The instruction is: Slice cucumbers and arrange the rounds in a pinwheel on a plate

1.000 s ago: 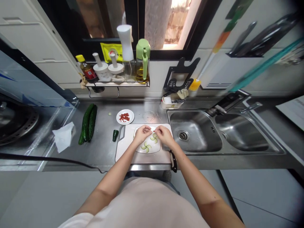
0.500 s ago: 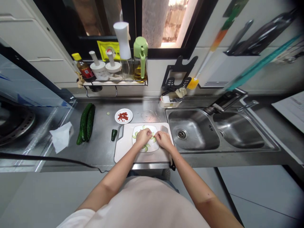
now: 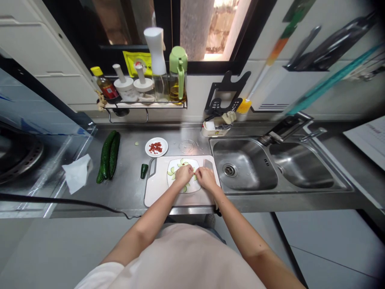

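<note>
You seem to arrange cucumber slices [image 3: 170, 173]; next needs gentle placing. Left hand [image 3: 183, 176], right hand [image 3: 205, 177]: fingers curled, I cannot tell if pinching.

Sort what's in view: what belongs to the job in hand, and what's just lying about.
In the job:
white plate under left hand and right hand
cucumber slices on it
cutting board beneath
red pieces in the small dish, probably

Lying about, seemingly:
whole cucumbers
dark green stub
white paper
green-topped bottle
</note>
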